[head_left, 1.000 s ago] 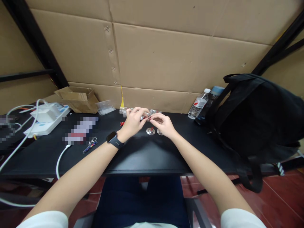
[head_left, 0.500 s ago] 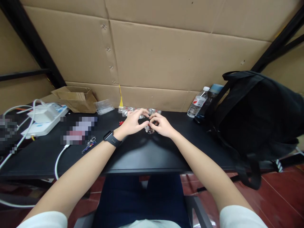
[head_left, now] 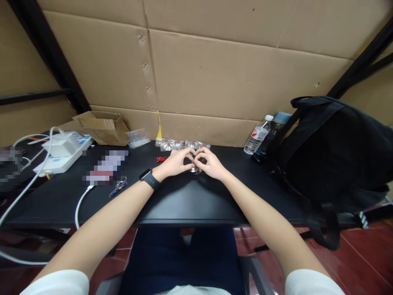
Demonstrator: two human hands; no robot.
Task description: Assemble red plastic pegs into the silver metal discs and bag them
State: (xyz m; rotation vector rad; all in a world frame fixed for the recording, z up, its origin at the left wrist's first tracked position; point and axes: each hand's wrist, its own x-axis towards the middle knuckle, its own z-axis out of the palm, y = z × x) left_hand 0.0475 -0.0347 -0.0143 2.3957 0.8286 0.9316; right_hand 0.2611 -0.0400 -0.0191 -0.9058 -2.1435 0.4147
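A small shiny, clear or silvery thing with a red part on top (head_left: 195,171) rests on the black table between my hands. My right hand (head_left: 212,164) pinches at its red part, with thumb and fingertips close together. From the other side, my left hand (head_left: 180,161), a dark watch on its wrist, curves in, and its thumb and fingers meet the same spot. The fingertips partly cover the thing, so its exact kind is hard to make out. A bundle of red cord (head_left: 161,159) lies left of my left hand. Behind my hands is a row of several similar shiny pieces with red spots (head_left: 168,145).
To the left are a clear plastic bag (head_left: 138,139), an open cardboard box (head_left: 107,133), a power strip (head_left: 58,162) with white cables and a keychain (head_left: 118,189). A water bottle (head_left: 258,136), a blue-lidded bottle (head_left: 281,119) and a black backpack (head_left: 334,159) stand right.
My left hand's fingers have come down and closed in toward the right hand at the shiny thing. The view has shifted slightly, and the red cord shows more fully.
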